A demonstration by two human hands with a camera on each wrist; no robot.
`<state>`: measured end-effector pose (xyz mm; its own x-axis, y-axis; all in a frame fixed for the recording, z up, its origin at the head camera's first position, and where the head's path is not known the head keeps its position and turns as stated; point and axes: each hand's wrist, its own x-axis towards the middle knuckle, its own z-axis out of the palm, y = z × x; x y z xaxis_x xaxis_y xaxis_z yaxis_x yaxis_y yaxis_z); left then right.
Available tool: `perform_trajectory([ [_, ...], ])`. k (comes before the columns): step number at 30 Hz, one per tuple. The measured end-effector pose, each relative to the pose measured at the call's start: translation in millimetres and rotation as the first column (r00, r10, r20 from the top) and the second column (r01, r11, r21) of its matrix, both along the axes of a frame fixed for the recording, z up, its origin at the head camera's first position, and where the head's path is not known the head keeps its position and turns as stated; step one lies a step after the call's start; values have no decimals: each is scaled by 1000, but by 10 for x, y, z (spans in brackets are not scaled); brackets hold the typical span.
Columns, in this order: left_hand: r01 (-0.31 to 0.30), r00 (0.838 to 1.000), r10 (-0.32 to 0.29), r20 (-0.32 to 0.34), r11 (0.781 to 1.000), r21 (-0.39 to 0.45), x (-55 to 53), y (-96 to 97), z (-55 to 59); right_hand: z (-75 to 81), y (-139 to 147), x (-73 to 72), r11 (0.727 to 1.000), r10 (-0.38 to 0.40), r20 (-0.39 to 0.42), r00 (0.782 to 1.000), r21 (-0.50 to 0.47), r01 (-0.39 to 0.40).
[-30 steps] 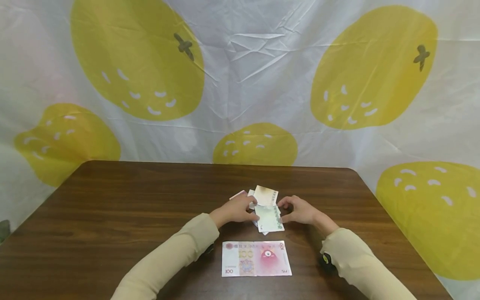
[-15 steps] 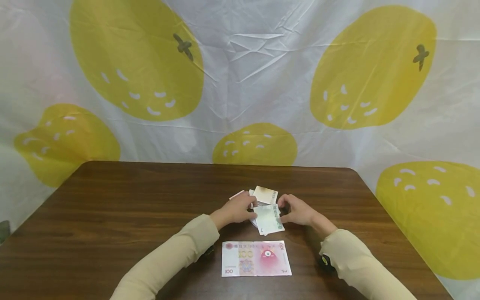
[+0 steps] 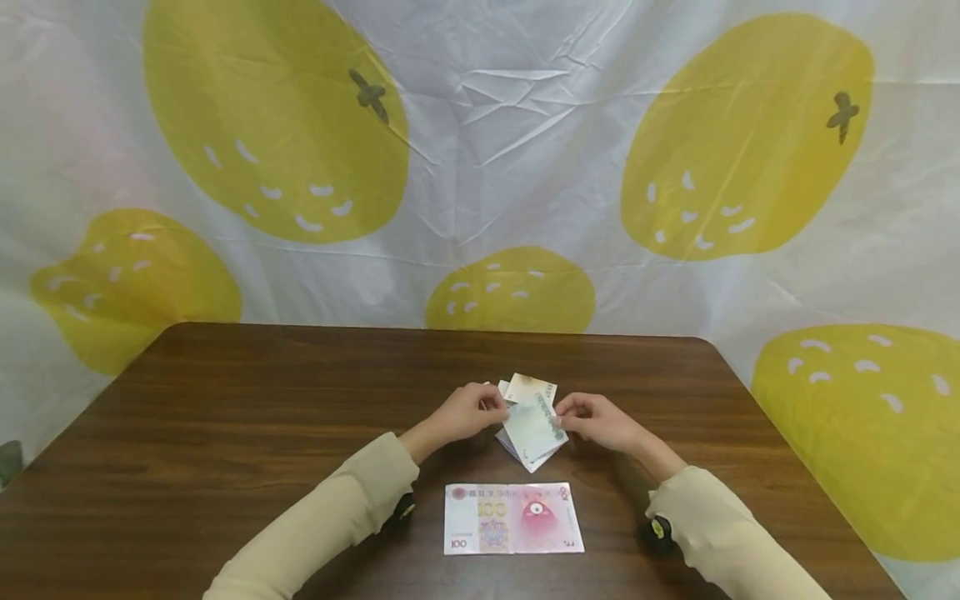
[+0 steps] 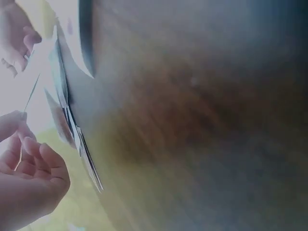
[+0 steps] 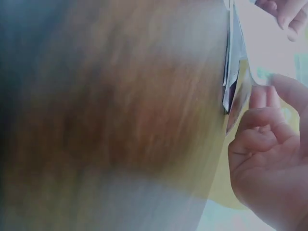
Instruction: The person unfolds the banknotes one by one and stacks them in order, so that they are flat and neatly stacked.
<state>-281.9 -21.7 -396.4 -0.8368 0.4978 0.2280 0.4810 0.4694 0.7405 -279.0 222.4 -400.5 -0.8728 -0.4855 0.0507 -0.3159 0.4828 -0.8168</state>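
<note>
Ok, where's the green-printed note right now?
The green-printed note is just right of centre in the head view, pinched by the left hand and right hand, over the loose notes and beyond the pink 100 note.

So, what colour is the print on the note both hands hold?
Green, on a pale note; clearest in the head view.

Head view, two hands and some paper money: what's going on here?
A person's left grip and right grip pinch a pale green banknote at opposite edges, holding it just above a loose pile of other notes on the wooden table. A pink 100 note lies flat by itself on the near side of the pile.
</note>
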Motion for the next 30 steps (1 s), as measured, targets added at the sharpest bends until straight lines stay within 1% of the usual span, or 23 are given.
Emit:
perform_trajectory([
  [3, -27, 998, 22, 52, 995, 95, 11, -36, -2, 33, -15, 37, 998, -44, 58, 997, -49, 47],
  [5, -46, 996, 33, 86, 987, 157, 18, -51, -5, 55, -31, 63, 990, -77, 121, 990, -111, 91],
  [8, -85, 987, 51, 153, 971, 225, 37, -63, -4, 85, -60, 99, 961, -116, 213, 970, -222, 164],
  [11, -134, 972, 73, 224, 954, 268, 57, -69, -9, 111, -92, 126, 925, -134, 264, 955, -313, 216],
  [15, -195, 950, 96, 298, 926, 323, 101, -74, 16, 144, -130, 156, 892, -143, 281, 949, -380, 247],
  [19, -236, 935, 98, 342, 890, 390, 212, -84, 129, 174, -168, 187, 864, -133, 285, 949, -437, 252],
  [21, -250, 928, 95, 361, 876, 413, 269, -89, 187, 187, -187, 200, 853, -126, 281, 951, -459, 248],
  [23, -260, 922, 92, 377, 866, 426, 298, -94, 212, 198, -204, 212, 846, -125, 277, 953, -472, 248],
  [26, -261, 916, 79, 394, 862, 434, 266, -111, 154, 210, -222, 229, 845, -125, 267, 955, -477, 244],
  [28, -248, 913, 61, 404, 869, 428, 226, -127, 88, 216, -227, 238, 847, -127, 262, 957, -474, 242],
  [30, -223, 910, 36, 414, 882, 415, 195, -148, 32, 218, -226, 247, 853, -130, 257, 958, -464, 240],
])
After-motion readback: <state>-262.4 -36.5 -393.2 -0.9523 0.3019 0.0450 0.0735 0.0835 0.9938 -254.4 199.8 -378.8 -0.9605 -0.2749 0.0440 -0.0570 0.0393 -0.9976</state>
